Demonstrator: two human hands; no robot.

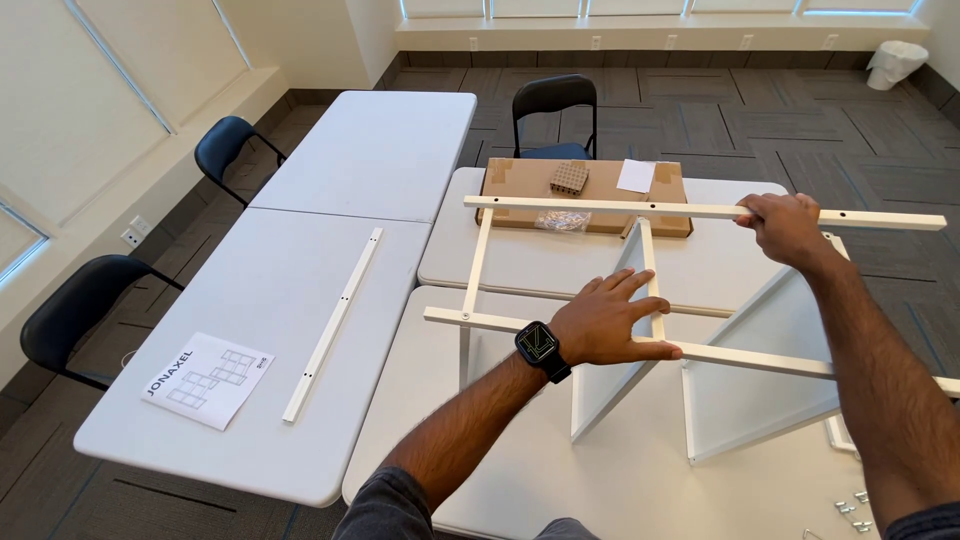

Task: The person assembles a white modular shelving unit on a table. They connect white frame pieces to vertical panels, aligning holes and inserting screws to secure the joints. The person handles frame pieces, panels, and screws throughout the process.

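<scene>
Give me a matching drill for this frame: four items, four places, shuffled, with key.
Items:
1. left hand
2. right hand
3. loose white rail
4. cardboard box

Places:
A. lying alone on the left table
B. gripping the far frame rail
C. at the table's far edge, by a chair
D. flat on the near frame rail

Pairs: 1-D, 2-B, 3-A, 4-C

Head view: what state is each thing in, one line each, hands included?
left hand: flat, fingers spread on the near rail
right hand: closed around the far rail
white frame: partly assembled, rails joined by crossbars, standing on the table
loose white rail: lying flat, untouched
instruction sheet: flat on the left table
cardboard box: lying flat, small parts on top
screws: loose at the table edge
</scene>
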